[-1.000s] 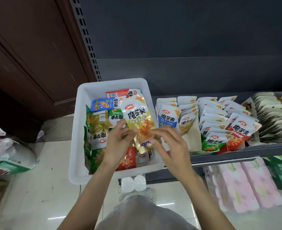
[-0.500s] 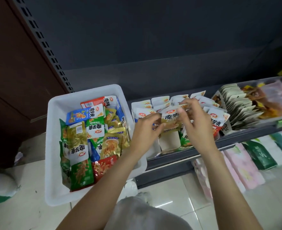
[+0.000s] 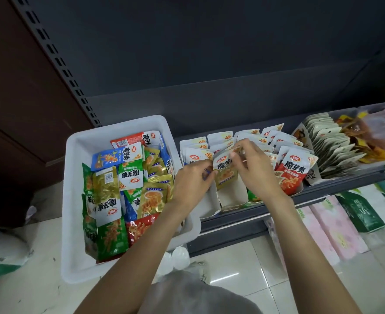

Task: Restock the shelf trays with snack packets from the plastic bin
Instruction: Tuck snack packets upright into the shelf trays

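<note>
At frame centre, our left hand (image 3: 192,177) and right hand (image 3: 253,165) pinch 1 yellow packet (image 3: 225,172) above its tray (image 3: 232,197); we should slide it upright behind the front wall.

The white plastic bin (image 3: 73,200) looks smooth with a dull sheen. The mixed green, gold, red and blue snack packets (image 3: 128,191) heaped in it are glossy film, the gold ones almost metallic and crinkled. The yellow-and-white packet (image 3: 224,172) pinched between both hands has the same slick film. The white open-fronted shelf trays (image 3: 232,196) look like matt card. The dark grey metal shelf (image 3: 254,219) carries a flat painted finish. The pale floor tiles (image 3: 239,264) are polished and mirror a light. The pink wrapped packs (image 3: 331,227) below shine softly like thin plastic.
</note>
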A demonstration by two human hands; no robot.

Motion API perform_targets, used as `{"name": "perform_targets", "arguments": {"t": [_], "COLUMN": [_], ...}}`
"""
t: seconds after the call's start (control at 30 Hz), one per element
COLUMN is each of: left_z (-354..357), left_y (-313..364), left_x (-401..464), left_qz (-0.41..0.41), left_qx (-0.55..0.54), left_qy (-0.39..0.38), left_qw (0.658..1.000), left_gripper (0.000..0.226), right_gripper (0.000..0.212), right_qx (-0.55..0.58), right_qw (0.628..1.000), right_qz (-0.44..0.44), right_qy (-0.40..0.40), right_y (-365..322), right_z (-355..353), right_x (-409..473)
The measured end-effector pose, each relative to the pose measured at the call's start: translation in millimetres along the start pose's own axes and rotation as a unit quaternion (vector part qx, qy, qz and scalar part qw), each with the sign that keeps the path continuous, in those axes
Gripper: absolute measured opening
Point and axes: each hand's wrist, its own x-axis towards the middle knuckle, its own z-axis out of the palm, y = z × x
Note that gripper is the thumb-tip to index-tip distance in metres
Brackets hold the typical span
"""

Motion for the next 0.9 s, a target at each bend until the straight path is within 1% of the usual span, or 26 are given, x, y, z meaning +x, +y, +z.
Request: {"name": "perform_targets", "arguments": {"t": [0.1,0.17,0.27,0.33,0.4,0.47,0.53,0.6,0.67,0.77,0.83,0.9], "left_z": [4,5,5,1,-11,-28,-47,-65,-78,-85,-83,-79], "left_y": [0,4,7,7,2,-13,-38,-69,-97,-113,-111,-105], "left_x": [4,6,9,7,0,-14,-33,-53,-71,-90,-97,-101], "left_qz": [0.002,-0.002,-0.016,-0.012,-0.003,0.0,-0.005,-0.035,-0.091,-0.182,-0.205,-0.204], "left_qx": [0.027,0.029,0.011,-0.003,-0.022,-0.027,0.01,0.061,0.105,0.143,0.157,0.185], "left_qy": [0.016,0.013,0.011,0.036,0.073,0.106,0.119,0.075,-0.004,-0.116,-0.165,-0.189], "left_qw": [1.0,0.999,1.0,0.999,0.997,0.994,0.993,0.995,0.99,0.966,0.952,0.943], "left_gripper": [0.01,0.01,0.008,0.008,0.009,0.011,0.013,0.016,0.027,0.052,0.065,0.071], "right_gripper": [0.017,0.021,0.027,0.029,0.028,0.024,0.021,0.021,0.024,0.032,0.036,0.042], "right_qx": [-0.098,-0.155,-0.192,-0.177,-0.135,-0.088,-0.056,-0.029,-0.044,-0.134,-0.235,-0.303], "right_qw": [0.995,0.988,0.981,0.984,0.99,0.994,0.991,0.983,0.971,0.944,0.915,0.893], "right_qz": [0.001,0.007,0.027,0.027,0.001,-0.056,-0.122,-0.171,-0.189,-0.179,-0.158,-0.128], "right_qy": [0.016,0.006,-0.019,-0.004,0.024,0.037,0.018,-0.054,-0.14,-0.244,-0.288,-0.308], "right_y": [5,3,0,-4,-14,-31,-52,-69,-80,-89,-96,-98], "right_z": [6,8,11,10,8,9,21,44,74,118,140,157], "right_x": [5,7,6,2,-7,-18,-25,-27,-22,-8,0,4]}}
